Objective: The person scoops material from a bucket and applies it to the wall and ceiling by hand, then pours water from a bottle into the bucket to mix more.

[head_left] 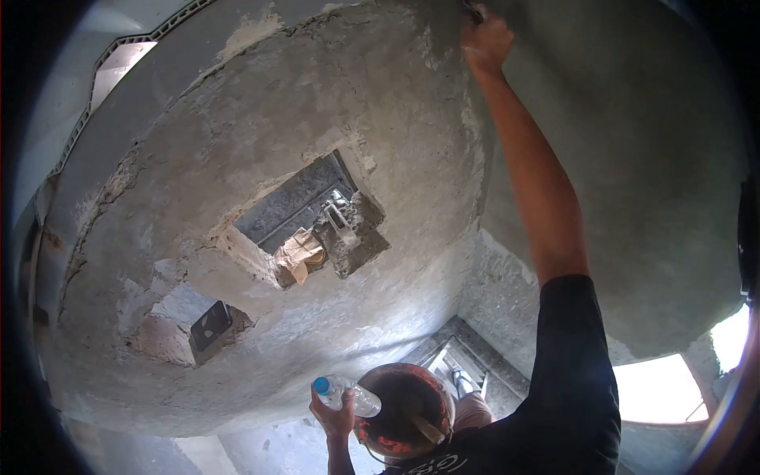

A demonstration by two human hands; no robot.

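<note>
My left hand (333,413) is wrapped round a clear plastic bottle (364,401) with a blue cap, which is tilted over a bucket (393,447). The bucket has a dark inside and a worn orange-red rim. A wooden handle (427,430) sticks up inside it. High up at the top edge of the view, my right hand (487,41) is closed at the end of a raised arm, close to the grey plastered wall (649,158). A small dark piece of something shows at its fingers, but most of it is cut off by the frame.
A rough plastered wall (317,103) has a square opening holding crumpled brown paper (301,252) and a mortar-covered block with a metal piece (348,233). In a smaller recess stands a dark phone-like object (211,325). A metal frame (451,356) lies below, by my foot.
</note>
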